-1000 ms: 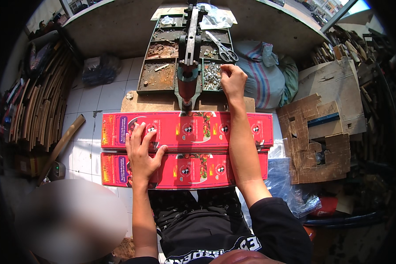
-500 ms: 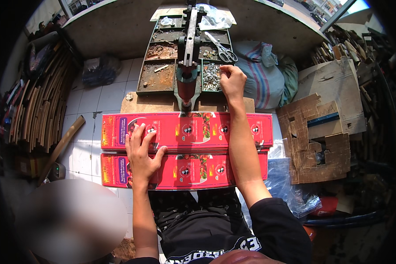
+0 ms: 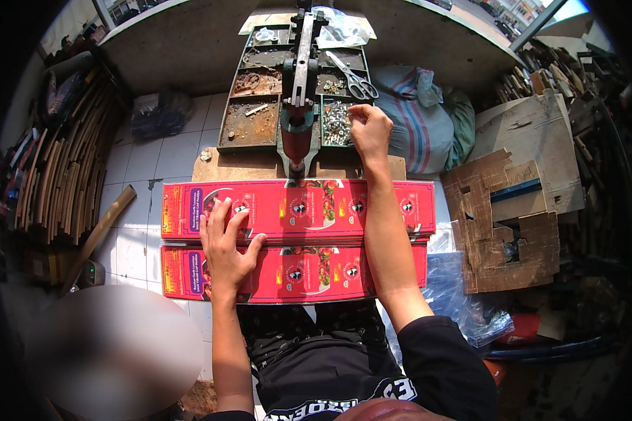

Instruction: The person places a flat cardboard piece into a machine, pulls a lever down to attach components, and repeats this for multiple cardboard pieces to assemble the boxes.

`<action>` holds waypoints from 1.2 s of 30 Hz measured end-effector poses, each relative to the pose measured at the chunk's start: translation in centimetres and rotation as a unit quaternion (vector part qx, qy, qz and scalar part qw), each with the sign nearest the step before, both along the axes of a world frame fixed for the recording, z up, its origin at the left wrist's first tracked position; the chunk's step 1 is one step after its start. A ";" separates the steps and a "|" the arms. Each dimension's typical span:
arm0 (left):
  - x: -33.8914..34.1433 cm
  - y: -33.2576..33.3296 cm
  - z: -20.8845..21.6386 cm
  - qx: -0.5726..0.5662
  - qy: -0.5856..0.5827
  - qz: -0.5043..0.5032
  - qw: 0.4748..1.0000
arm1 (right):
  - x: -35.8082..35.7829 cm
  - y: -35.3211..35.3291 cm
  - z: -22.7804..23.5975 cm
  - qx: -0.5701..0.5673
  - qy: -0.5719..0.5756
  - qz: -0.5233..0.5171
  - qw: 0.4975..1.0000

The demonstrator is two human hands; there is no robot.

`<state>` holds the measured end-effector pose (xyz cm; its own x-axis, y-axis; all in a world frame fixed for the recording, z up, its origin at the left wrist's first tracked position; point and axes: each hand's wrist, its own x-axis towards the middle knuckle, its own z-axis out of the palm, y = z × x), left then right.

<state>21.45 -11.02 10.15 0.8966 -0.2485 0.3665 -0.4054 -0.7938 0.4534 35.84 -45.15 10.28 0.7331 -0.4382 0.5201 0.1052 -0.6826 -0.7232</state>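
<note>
Two stacks of long red printed sheets lie one behind the other before me: the far stack (image 3: 270, 210) and the near stack (image 3: 351, 274). My left hand (image 3: 226, 242) rests on them with its fingers spread, fingertips on the far stack. At the right edge of a compartment of small metal eyelets (image 3: 336, 123), my right hand (image 3: 371, 128) has its fingers pinched together; what is between them, if anything, is too small to name. The hand press (image 3: 299, 105) stands in the middle, its lower end at the far stack's back edge.
A green divided metal tray (image 3: 253, 119) surrounds the press. Scissors (image 3: 358, 82) lie at its right side, next to a striped sack (image 3: 414, 126). Cardboard (image 3: 505, 224) and clear plastic (image 3: 449, 295) lie on the right. Stacked boards (image 3: 70, 158) stand left; a blurred round shape is lower left.
My right hand has barely shifted at the eyelet compartment, its fingers still pinched. My left hand and the red stacks have stayed in place.
</note>
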 end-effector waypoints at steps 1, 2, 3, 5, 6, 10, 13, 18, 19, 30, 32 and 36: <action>0.0 0.0 0.0 0.001 -0.001 0.000 1.000 | 0.0 0.1 0.0 0.006 0.005 0.002 1.000; 0.0 0.0 0.0 0.000 0.000 0.001 1.000 | -0.1 0.1 0.0 0.012 0.009 0.004 1.000; 0.0 0.0 0.0 0.000 0.001 0.001 1.000 | -0.1 0.2 0.1 0.018 0.014 0.006 1.000; 0.0 0.1 -0.1 -0.001 0.001 0.001 1.000 | -0.1 0.2 0.2 0.008 0.012 0.004 1.000; 0.0 0.1 -0.1 -0.002 0.000 0.001 1.000 | -0.1 0.2 0.2 0.003 0.012 0.004 1.000; 0.0 0.0 -0.1 -0.004 -0.003 0.001 1.000 | -0.1 0.2 0.3 -0.001 -0.001 0.010 1.000; 0.0 0.0 0.1 -0.004 -0.003 0.001 1.000 | 0.0 0.1 0.1 -0.006 -0.015 0.009 1.000; 0.0 0.0 0.1 -0.005 0.001 0.001 1.000 | 0.1 -0.1 -0.2 -0.027 0.004 0.000 1.000; 0.0 0.0 0.0 -0.006 0.002 0.000 1.000 | 0.1 -0.1 -0.3 -0.033 -0.001 -0.001 0.999; 0.0 0.0 0.1 -0.003 -0.002 0.002 1.000 | -0.1 0.3 0.3 -0.031 -0.003 -0.013 0.999; 0.0 -0.1 0.1 -0.004 -0.005 0.000 1.000 | 0.0 0.1 0.1 -0.041 -0.018 -0.012 0.999; 0.0 -0.1 0.1 -0.005 -0.012 0.000 1.000 | -0.2 0.4 0.2 -0.021 -0.009 0.003 1.000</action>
